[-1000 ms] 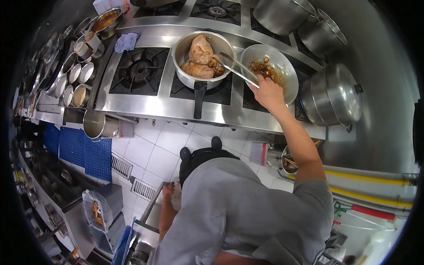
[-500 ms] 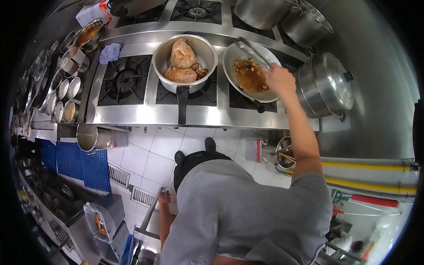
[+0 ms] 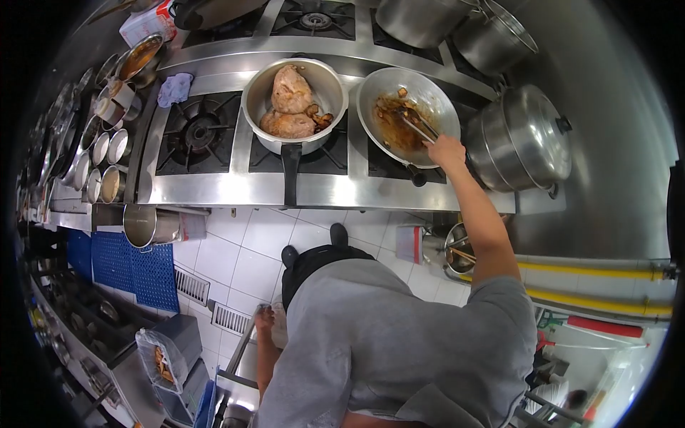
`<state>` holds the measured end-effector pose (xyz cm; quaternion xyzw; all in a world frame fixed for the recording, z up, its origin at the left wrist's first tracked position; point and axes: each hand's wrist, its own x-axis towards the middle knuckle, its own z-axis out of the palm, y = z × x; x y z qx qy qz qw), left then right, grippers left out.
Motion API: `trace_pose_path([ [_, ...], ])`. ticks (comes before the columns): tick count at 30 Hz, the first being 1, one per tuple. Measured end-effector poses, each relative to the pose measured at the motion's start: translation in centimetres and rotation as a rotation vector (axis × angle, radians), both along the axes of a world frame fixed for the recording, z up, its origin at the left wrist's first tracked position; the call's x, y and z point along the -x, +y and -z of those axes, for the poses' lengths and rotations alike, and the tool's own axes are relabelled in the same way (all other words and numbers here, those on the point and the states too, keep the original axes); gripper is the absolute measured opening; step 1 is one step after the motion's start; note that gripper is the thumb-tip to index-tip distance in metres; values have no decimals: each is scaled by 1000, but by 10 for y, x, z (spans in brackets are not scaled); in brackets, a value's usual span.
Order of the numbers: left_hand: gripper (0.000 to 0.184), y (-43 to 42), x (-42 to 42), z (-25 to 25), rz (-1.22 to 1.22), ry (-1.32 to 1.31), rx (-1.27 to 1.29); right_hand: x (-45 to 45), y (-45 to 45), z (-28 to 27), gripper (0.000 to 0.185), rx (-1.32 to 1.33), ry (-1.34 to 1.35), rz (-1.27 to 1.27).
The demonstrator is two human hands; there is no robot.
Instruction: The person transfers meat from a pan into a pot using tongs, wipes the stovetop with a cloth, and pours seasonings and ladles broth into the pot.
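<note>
My right hand [image 3: 447, 151] is closed around the handle end of metal tongs [image 3: 421, 129], whose tips touch the brown food bits [image 3: 401, 113] in a shallow frying pan [image 3: 444, 107]. Brown, oily residue coats the pan's bottom. To its left, a deep pressure-cooker pot [image 3: 332, 87] with a long black handle holds two large browned pieces of meat [image 3: 291, 89] and smaller dark pieces. Low by my side, my left hand [image 3: 265, 318] looks curled beside a pale, translucent thing [image 3: 279, 324]; what it grips is unclear.
A large lidded pot [image 3: 524, 135] stands right of the frying pan, with tall pots [image 3: 421, 21] behind. A crumpled cloth [image 3: 175, 90] lies near the left burner [image 3: 203, 130]. Several metal containers [image 3: 114, 182] line the left side. Beneath the stove's front edge hangs a metal pot [image 3: 146, 224].
The tongs have swung from above the pan's far rim down into the food bits. My right hand has lowered toward the pan's near-right rim; the bits are gathered differently. My left hand stays put.
</note>
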<state>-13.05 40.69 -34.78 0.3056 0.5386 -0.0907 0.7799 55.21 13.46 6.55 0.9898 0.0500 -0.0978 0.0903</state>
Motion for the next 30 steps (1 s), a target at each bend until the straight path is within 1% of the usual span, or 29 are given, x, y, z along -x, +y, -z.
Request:
trace_pose_path([
  [2, 20, -16, -26, -50, 154, 192, -385, -2, -4, 4, 47, 1, -3, -2],
  [4, 21, -7, -15, -27, 93, 152, -281, 1, -6, 5, 45, 2, -5, -1],
  [5, 21, -5, -9, -17, 33, 110, -177, 3, -7, 4, 43, -4, -19, -8],
  [6, 21, -10, -8, -17, 31, 108, -177, 3, -7, 3, 41, -10, -34, -15],
  [8, 22, -24, -10, -16, 234, 242, -390, 1, -7, 3, 40, -6, -30, -11],
  [9, 22, -25, -9, -17, 236, 241, -390, 1, -7, 4, 39, -3, -23, -6],
  [11, 26, -20, -10, -32, 268, 272, -274, -4, -12, 14, 39, -13, -40, -6],
  [13, 26, -23, -16, -49, 249, 278, -287, -7, -16, 16, 39, -20, -61, -10],
  [15, 25, -26, -16, -53, 225, 286, -297, -3, -16, 14, 37, 5, -127, -19],
  [17, 25, -27, -12, -51, 165, 227, -369, -3, -18, 8, 39, 7, -96, 5],
  [18, 25, -24, -12, -49, 160, 225, -369, -2, -20, 3, 40, 11, -63, 34],
  [20, 25, -18, -14, -44, 150, 236, -294, 4, -20, -12, 42, -12, -88, 61],
  [22, 25, -15, -13, -37, 175, 238, -293, 14, -17, -32, 43, -33, -110, 87],
  [24, 25, -18, -11, -28, 197, 243, -289, 26, -10, -56, 44, -115, -122, 110],
  [25, 24, -19, -10, -25, 144, 270, -265, 33, -7, -61, 44, -139, -185, 67],
  [27, 23, -21, -3, -15, 79, 307, -243, 57, 12, -90, 43, -187, -158, -2],
  [28, 23, -20, 4, -3, 44, 196, -171, 71, 24, -101, 43, -236, -135, -58],
  [29, 23, -18, 10, 7, 13, 83, -101, 85, 36, -106, 43, -241, -128, -62],
  [30, 23, -16, 13, 16, 12, 88, -106, 100, 48, -110, 43, -303, -199, -155],
])
